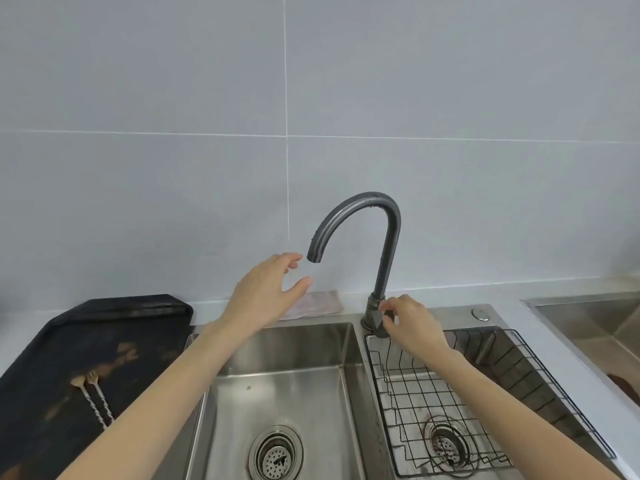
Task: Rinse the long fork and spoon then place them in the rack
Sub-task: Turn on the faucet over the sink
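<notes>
Two bare arms reach forward over a steel double sink (349, 375) set into a pale bench (512, 292). The left hand (266, 294) is raised beside the spout of the single dark gooseneck tap (384, 244), fingers spread apart and holding nothing, its fingertips just short of the spout mouth. The right hand (410, 322) is at the base of the tap, its fingers curled around the dark lever there; how firmly it grips cannot be told. No water shows at the spout. The sink has two basins, each with one round strainer drain. The left basin holds nothing but its drain, and the right basin carries one black wire rack (485, 393), which has no cutlery in it. On the bench to the left of the sink lies one dark tray (52, 368) with brownish smears on its surface. Two long utensils lie on it side by side, nearly touching, both with twisted metal handles and golden heads pointing away from the person: the spoon (82, 388) on the left and the long fork (98, 393) on the right, their lower ends hidden behind the left forearm. One crumpled pale cloth (318, 303) lies behind the sink against the tiled wall, partly covered by the left hand. At the far right edge part of another steel basin (588, 317) is visible.
</notes>
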Motion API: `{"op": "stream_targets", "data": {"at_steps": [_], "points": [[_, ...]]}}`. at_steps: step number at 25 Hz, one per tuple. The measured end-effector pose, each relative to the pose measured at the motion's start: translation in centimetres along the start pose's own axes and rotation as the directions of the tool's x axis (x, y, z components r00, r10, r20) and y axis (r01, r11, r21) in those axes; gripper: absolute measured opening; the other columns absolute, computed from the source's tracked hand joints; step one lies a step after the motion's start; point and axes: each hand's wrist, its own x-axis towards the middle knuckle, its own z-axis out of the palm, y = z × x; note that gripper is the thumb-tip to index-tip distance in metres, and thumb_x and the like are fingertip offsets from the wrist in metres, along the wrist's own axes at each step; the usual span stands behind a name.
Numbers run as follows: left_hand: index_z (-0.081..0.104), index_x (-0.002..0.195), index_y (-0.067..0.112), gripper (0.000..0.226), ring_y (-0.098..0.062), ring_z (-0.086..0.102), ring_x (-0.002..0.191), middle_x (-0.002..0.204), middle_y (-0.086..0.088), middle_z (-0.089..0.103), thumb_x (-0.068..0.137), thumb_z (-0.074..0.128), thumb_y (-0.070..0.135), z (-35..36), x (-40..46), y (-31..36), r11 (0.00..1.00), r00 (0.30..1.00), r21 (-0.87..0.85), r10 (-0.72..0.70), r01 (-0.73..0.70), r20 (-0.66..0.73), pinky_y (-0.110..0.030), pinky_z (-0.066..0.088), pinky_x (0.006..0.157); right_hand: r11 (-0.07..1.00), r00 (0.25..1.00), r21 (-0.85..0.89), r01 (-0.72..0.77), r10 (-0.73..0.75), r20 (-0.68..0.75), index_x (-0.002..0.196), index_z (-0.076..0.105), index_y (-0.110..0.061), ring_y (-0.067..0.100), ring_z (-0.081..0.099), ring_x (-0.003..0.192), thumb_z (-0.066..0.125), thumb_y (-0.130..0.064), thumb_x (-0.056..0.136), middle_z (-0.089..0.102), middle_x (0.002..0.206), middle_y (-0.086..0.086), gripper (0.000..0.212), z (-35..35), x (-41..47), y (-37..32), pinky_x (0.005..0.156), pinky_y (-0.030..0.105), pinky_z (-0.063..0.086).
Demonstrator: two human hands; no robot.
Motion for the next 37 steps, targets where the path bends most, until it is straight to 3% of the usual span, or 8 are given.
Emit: {"op": "stream_targets", "data": {"at_steps": [5, 9, 11, 24, 31, 37], "points": [[0.045, 0.128, 0.018, 0.044, -0.016, 0.052, 0.118, 0.123, 0.001, 0.059, 0.088, 0.054, 0.035, 1.7, 3.5, 0.8, 0.993, 0.999, -0.118, 0.003, -0.008, -0.050, -0.030, 0.040, 0.095, 0.992, 0.992, 0.036, -0.121, 0.120, 0.029, 0.130, 0.048, -0.015, 0.029, 0.058, 0.108, 0.047, -0.015, 0.093, 0.046, 0.134, 0.008, 0.036, 1.8, 3.1, 2.1, 0.071, 0.032, 0.046], [0.057, 0.110, 0.013, 0.025, -0.017, 0.061, 0.102, 0.093, 0.004, 0.062, 0.089, 0.053, 0.029, 2.8, 5.6, 1.2, 0.966, 0.995, -0.258, -0.049, 0.024, -0.090, -0.017, 0.037, 0.073, 0.986, 0.986, 0.054, -0.157, 0.153, 0.062, 0.122, 0.054, -0.012, 0.031, 0.060, 0.104, 0.048, -0.013, 0.093, 0.058, 0.122, 0.011, 0.030, 3.5, 5.1, 3.7, 0.076, 0.035, 0.048], [0.058, 0.104, 0.012, 0.022, -0.018, 0.063, 0.093, 0.088, 0.004, 0.062, 0.089, 0.054, 0.028, 3.1, 5.9, 1.1, 0.957, 0.994, -0.289, -0.060, 0.030, -0.096, -0.019, 0.040, 0.073, 0.985, 0.986, 0.068, -0.162, 0.159, 0.041, 0.114, 0.058, -0.009, 0.033, 0.061, 0.101, 0.049, -0.013, 0.093, 0.066, 0.112, 0.013, 0.023, 3.9, 5.3, 4.1, 0.076, 0.036, 0.049], [0.057, 0.114, 0.011, 0.031, -0.013, 0.056, 0.087, 0.091, 0.003, 0.061, 0.089, 0.054, 0.030, 3.4, 4.7, 1.5, 0.964, 0.992, -0.262, -0.072, 0.044, -0.100, -0.023, 0.041, 0.078, 0.986, 0.988, 0.059, -0.157, 0.157, 0.005, 0.109, 0.063, -0.007, 0.036, 0.064, 0.097, 0.047, -0.014, 0.095, 0.072, 0.103, 0.018, 0.022, 4.2, 3.9, 4.7, 0.077, 0.042, 0.054], [0.055, 0.117, 0.011, 0.033, -0.013, 0.055, 0.089, 0.108, -0.007, 0.067, 0.090, 0.053, 0.029, 3.2, 4.5, 1.7, 0.969, 0.993, -0.239, -0.080, 0.056, -0.090, -0.024, 0.041, 0.080, 0.985, 0.988, 0.071, -0.157, 0.156, 0.012, 0.111, 0.065, -0.009, 0.037, 0.064, 0.094, 0.048, -0.013, 0.095, 0.072, 0.101, 0.018, 0.024, 4.1, 3.2, 4.8, 0.077, 0.040, 0.054], [0.052, 0.122, 0.015, 0.034, -0.015, 0.057, 0.093, 0.117, -0.006, 0.065, 0.091, 0.052, 0.029, 3.2, 4.4, 1.8, 0.968, 0.992, -0.241, -0.094, 0.070, -0.088, -0.025, 0.041, 0.082, 0.989, 0.988, -0.026, -0.144, 0.145, 0.050, 0.114, 0.063, -0.012, 0.035, 0.063, 0.102, 0.046, -0.019, 0.096, 0.070, 0.110, 0.014, 0.026, 3.7, 3.4, 4.3, 0.077, 0.039, 0.052]]}}
